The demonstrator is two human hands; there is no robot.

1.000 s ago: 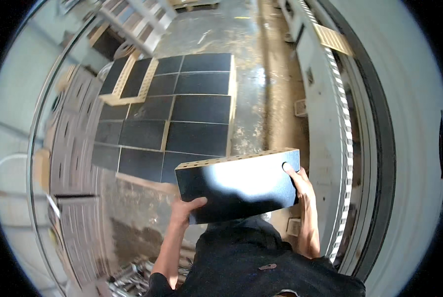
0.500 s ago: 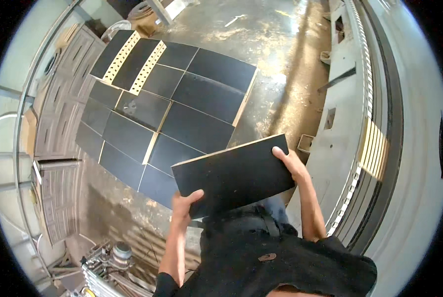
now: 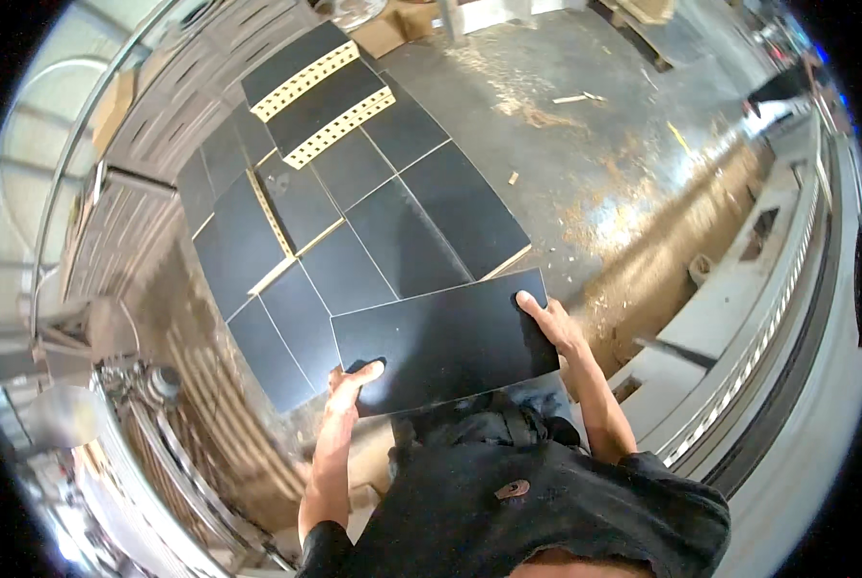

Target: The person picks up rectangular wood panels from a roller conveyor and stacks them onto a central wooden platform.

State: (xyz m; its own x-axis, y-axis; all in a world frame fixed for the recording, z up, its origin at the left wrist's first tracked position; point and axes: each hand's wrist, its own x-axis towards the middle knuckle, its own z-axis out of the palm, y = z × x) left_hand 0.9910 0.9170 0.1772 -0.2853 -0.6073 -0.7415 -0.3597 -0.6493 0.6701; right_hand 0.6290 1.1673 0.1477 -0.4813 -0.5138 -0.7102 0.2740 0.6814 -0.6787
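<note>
Between my two hands I hold a black rectangular panel [image 3: 445, 342] in front of my waist, its broad face turned up. My left hand [image 3: 351, 383] grips its left end, thumb on top. At the opposite end my right hand [image 3: 544, 320] is closed round the edge, its thumb also lying on the face. The other fingers of both hands are mostly hidden beneath. Just beyond the panel lie stacks of similar black panels [image 3: 411, 241] laid side by side. On the far stacks, two pale strips with rows of dark holes [image 3: 339, 127] show along panel edges.
On the right runs a long grey machine bed [image 3: 686, 385] with sawdust along its foot. Wooden drawer-front-like panels [image 3: 214, 72] stand at the back left. Metal machinery [image 3: 146, 395] is at the lower left. Wood scraps [image 3: 577, 97] lie on the concrete floor, and a person's dark-clothed part [image 3: 782, 87] shows far right.
My view has swung to the right, so the stacks appear turned. The held panel now sits more level and its face shows lighter glare. Both hands keep their grip.
</note>
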